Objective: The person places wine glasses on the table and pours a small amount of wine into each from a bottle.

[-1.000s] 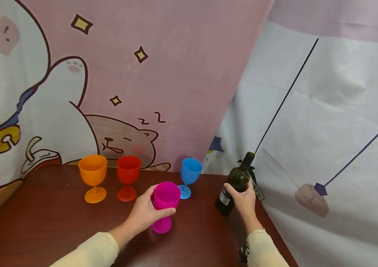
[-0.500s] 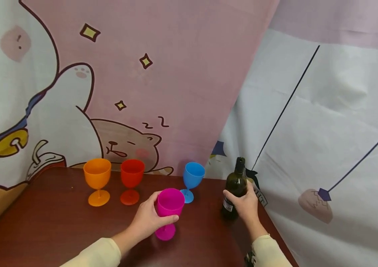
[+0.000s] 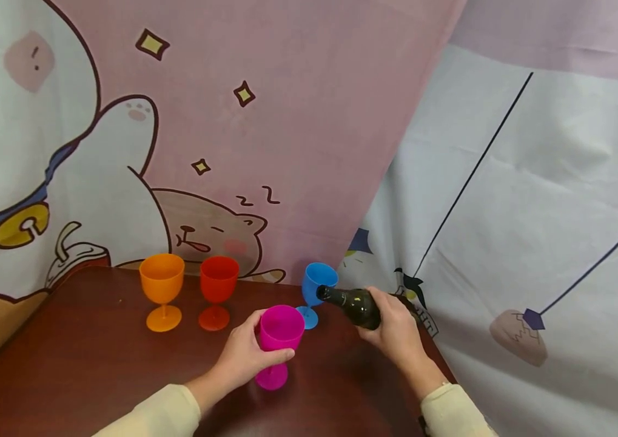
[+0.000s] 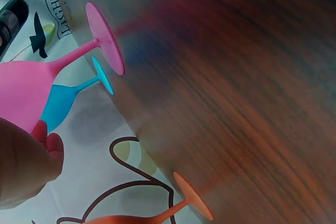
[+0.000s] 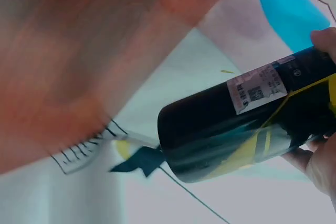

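Note:
My left hand (image 3: 245,352) grips the bowl of a magenta plastic goblet (image 3: 281,328), thumb across its front and fingers behind. In the left wrist view the goblet's foot (image 4: 105,38) shows over the wooden tabletop. My right hand (image 3: 396,331) holds a dark green wine bottle (image 3: 358,306) round its body, tipped nearly level, its mouth pointing left. That mouth lies up and to the right of the magenta goblet's rim and overlaps a blue goblet (image 3: 316,279) in the head view. The right wrist view shows the bottle's base and its label (image 5: 257,88).
An orange goblet (image 3: 162,282) and a red goblet (image 3: 219,282) stand upright at the back left of the brown table (image 3: 123,376). A cartoon-printed curtain (image 3: 314,121) hangs right behind the table and along its right edge.
My right hand has lifted the wine bottle from upright and tipped it left until it is nearly level. The left hand keeps its grip on the magenta goblet, roughly in place.

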The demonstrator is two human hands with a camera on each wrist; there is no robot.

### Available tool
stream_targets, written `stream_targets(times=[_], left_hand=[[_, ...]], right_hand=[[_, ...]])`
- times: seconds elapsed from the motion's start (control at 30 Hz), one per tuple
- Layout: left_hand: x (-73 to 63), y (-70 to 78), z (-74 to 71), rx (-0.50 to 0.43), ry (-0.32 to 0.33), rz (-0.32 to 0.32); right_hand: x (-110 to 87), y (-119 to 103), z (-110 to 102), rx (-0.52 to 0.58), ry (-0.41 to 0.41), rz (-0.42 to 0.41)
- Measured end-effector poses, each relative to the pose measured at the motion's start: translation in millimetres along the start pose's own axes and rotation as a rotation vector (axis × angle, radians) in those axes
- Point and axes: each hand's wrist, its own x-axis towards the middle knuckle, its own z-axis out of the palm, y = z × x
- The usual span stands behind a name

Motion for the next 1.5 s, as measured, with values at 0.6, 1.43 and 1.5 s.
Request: stream_targets(times=[0.6,1.43,1.5], left_hand=[[-0.9,4.3,-1.7,0.011,-0.01,0.019],[-0.8,2.4,-2.1,0.002,-0.023,0.025],[-0.9,2.4,-2.0,0.001,-0.024,0.023]], right_hand=[[22.0,-19.1,-18.9,-0.18,-0.03,-0.291],[37.6,-27.4,-35.2,-0.249,-0.054,-0.356],[38.4,-27.0,-37.2,-0.253,-0.054,-0.357]])
